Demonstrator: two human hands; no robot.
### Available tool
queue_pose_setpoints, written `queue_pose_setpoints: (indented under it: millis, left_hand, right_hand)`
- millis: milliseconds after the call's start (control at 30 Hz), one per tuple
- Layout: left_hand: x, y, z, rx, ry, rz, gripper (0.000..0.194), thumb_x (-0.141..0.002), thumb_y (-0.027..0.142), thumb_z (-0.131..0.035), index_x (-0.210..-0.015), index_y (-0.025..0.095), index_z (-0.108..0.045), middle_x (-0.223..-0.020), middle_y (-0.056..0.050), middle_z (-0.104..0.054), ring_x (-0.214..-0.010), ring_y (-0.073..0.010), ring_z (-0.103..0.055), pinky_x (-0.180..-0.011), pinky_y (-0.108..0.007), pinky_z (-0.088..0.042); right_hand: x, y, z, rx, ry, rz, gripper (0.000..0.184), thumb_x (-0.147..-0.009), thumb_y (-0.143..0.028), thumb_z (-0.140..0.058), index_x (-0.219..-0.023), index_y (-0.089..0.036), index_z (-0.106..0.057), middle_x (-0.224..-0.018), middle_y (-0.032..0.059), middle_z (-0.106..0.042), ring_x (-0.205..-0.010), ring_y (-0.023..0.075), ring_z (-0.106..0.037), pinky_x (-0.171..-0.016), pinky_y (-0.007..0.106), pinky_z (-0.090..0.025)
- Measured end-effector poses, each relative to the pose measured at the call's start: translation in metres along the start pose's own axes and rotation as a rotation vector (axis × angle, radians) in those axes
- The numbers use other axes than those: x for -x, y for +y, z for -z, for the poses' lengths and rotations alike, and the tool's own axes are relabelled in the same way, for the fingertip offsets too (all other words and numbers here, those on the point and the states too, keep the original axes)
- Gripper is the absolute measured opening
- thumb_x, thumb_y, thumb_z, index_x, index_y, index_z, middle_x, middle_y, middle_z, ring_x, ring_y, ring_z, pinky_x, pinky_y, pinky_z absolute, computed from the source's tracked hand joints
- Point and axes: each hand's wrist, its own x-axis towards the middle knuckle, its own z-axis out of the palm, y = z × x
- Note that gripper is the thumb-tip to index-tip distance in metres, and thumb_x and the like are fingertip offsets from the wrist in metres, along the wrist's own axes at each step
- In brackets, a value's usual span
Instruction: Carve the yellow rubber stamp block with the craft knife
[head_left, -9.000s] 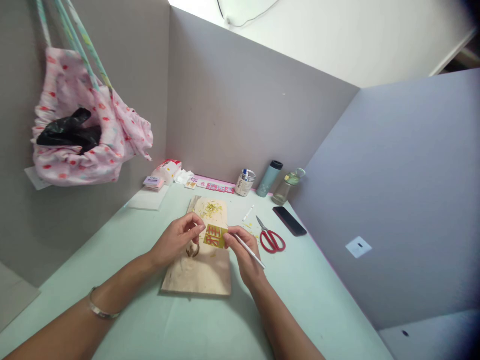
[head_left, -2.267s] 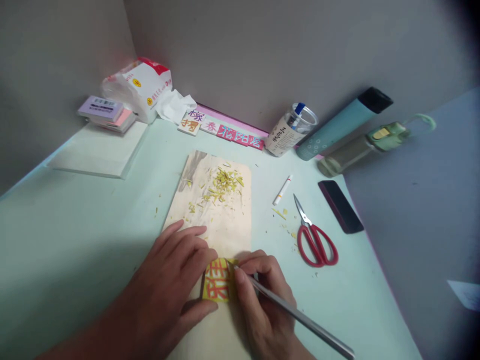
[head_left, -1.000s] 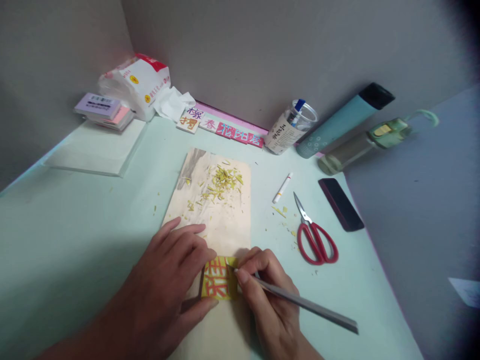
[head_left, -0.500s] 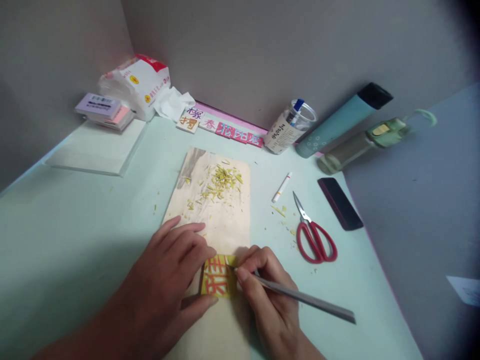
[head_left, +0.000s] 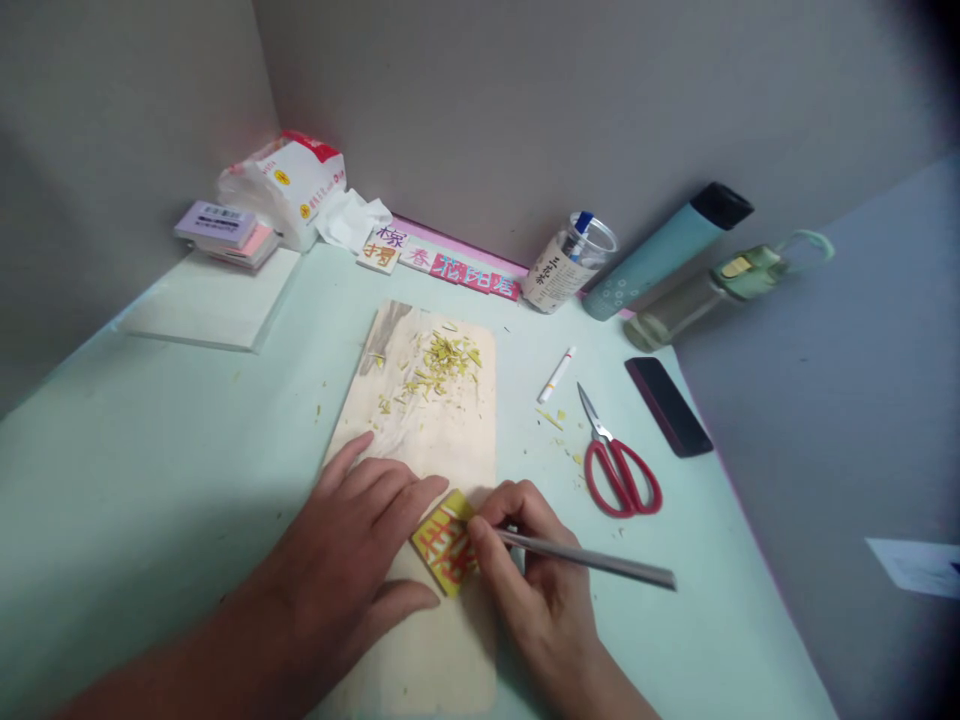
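A small yellow block (head_left: 445,542) with red carved strokes lies on a pale wooden board (head_left: 439,420). My left hand (head_left: 352,545) rests flat on the board, fingers pressed against the block's left side and thumb under it, holding it down. My right hand (head_left: 536,590) is closed in a pen grip round a thin metal carving knife (head_left: 592,563), whose tip meets the block's right edge. Yellow shavings (head_left: 439,362) are heaped on the board's far end.
Red scissors (head_left: 619,468), a white marker (head_left: 556,375) and a black phone (head_left: 667,406) lie right of the board. At the back wall stand a pen jar (head_left: 566,265), teal flask (head_left: 664,250), green bottle (head_left: 712,290), tissue pack (head_left: 281,185), finished stamps (head_left: 442,265), sticky notes (head_left: 221,230).
The block has been turned from square to diagonal under my left hand. The knife handle has swung lower. Nine seconds ago both hands held the block raised above the board.
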Motion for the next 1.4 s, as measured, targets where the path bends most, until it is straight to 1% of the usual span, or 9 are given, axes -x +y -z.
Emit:
queue_pose_setpoints:
  millis: [67, 200, 367, 467, 600, 833, 1067, 1167, 1400]
  left_hand:
    - [0.000, -0.001, 0.000, -0.002, -0.001, -0.003, 0.060, -0.080, 0.014, -0.071, -0.133, 0.022, -0.043, -0.107, -0.001, -0.063, -0.104, -0.0232, -0.057, -0.120, -0.050, -0.018]
    - [-0.002, -0.002, 0.001, 0.001, -0.019, -0.012, 0.051, -0.084, 0.013, -0.067, -0.130, 0.022, -0.047, -0.100, 0.000, -0.064, -0.103, -0.0234, -0.057, -0.117, -0.052, -0.020]
    - [-0.007, 0.003, 0.003, -0.008, -0.116, 0.047, 0.033, -0.086, 0.014, -0.065, -0.116, 0.026, -0.057, -0.098, 0.001, -0.064, -0.100, -0.0237, -0.058, -0.116, -0.055, -0.022]
    - [-0.011, 0.005, 0.006, 0.018, -0.134, 0.054, 0.026, -0.085, 0.016, -0.066, -0.109, 0.024, -0.060, -0.096, 0.001, -0.063, -0.098, -0.0236, -0.059, -0.115, -0.055, -0.022]
    - [-0.011, 0.006, 0.008, 0.090, -0.092, 0.046, 0.028, -0.082, 0.014, -0.070, -0.106, 0.022, -0.058, -0.086, 0.005, -0.056, -0.091, -0.0205, -0.057, -0.114, -0.051, -0.021]
    - [-0.008, 0.008, 0.007, 0.125, -0.044, 0.023, 0.036, -0.081, 0.009, -0.070, -0.109, 0.022, -0.052, -0.085, 0.006, -0.050, -0.091, -0.0187, -0.054, -0.116, -0.048, -0.016]
    - [-0.009, 0.006, 0.008, 0.117, -0.057, 0.021, 0.037, -0.080, 0.010, -0.072, -0.108, 0.022, -0.051, -0.085, 0.005, -0.051, -0.091, -0.0194, -0.054, -0.117, -0.049, -0.014]
    - [-0.008, 0.007, 0.007, 0.106, -0.055, 0.020, 0.037, -0.080, 0.009, -0.073, -0.108, 0.021, -0.051, -0.085, 0.005, -0.051, -0.090, -0.0191, -0.054, -0.117, -0.049, -0.014]
    - [-0.008, 0.006, 0.007, 0.106, -0.050, 0.025, 0.037, -0.080, 0.011, -0.074, -0.107, 0.021, -0.052, -0.084, 0.005, -0.051, -0.090, -0.0192, -0.054, -0.117, -0.050, -0.015]
  right_hand:
    - [0.000, -0.001, 0.001, -0.005, -0.004, -0.002, 0.016, -0.096, -0.021, -0.054, -0.080, -0.022, -0.051, -0.065, -0.0047, -0.054, -0.054, 0.0100, -0.049, -0.051, 0.022, -0.039]
    - [0.002, -0.002, 0.003, 0.053, -0.029, 0.013, 0.021, -0.095, -0.021, -0.057, -0.076, -0.022, -0.048, -0.065, -0.0043, -0.054, -0.056, 0.0107, -0.048, -0.052, 0.023, -0.037]
    - [0.003, -0.003, 0.004, 0.093, -0.038, 0.012, 0.025, -0.095, -0.025, -0.057, -0.072, -0.022, -0.047, -0.066, -0.0030, -0.052, -0.058, 0.0121, -0.047, -0.052, 0.025, -0.036]
    - [0.002, -0.006, 0.005, 0.100, -0.061, -0.035, 0.027, -0.092, -0.025, -0.057, -0.068, -0.022, -0.044, -0.064, -0.0033, -0.051, -0.055, 0.0113, -0.044, -0.051, 0.024, -0.035]
    - [0.002, -0.009, 0.004, 0.088, -0.097, -0.127, 0.029, -0.091, -0.027, -0.055, -0.065, -0.023, -0.041, -0.062, -0.0034, -0.049, -0.056, 0.0115, -0.042, -0.051, 0.024, -0.036]
    - [0.006, -0.007, 0.003, 0.048, -0.102, -0.184, 0.029, -0.092, -0.030, -0.053, -0.067, -0.023, -0.039, -0.064, -0.0041, -0.047, -0.059, 0.0117, -0.041, -0.052, 0.024, -0.034]
    - [0.007, -0.006, 0.005, 0.010, -0.149, -0.200, 0.028, -0.094, -0.030, -0.054, -0.070, -0.023, -0.041, -0.068, -0.0042, -0.047, -0.062, 0.0121, -0.041, -0.055, 0.024, -0.034]
    - [0.007, -0.008, 0.006, 0.015, -0.174, -0.192, 0.026, -0.094, -0.027, -0.053, -0.071, -0.023, -0.041, -0.069, -0.0042, -0.047, -0.063, 0.0123, -0.042, -0.056, 0.025, -0.034]
    - [0.006, -0.009, 0.009, 0.028, -0.187, -0.179, 0.025, -0.092, -0.025, -0.053, -0.070, -0.023, -0.041, -0.068, -0.0047, -0.045, -0.061, 0.0119, -0.041, -0.055, 0.024, -0.034]
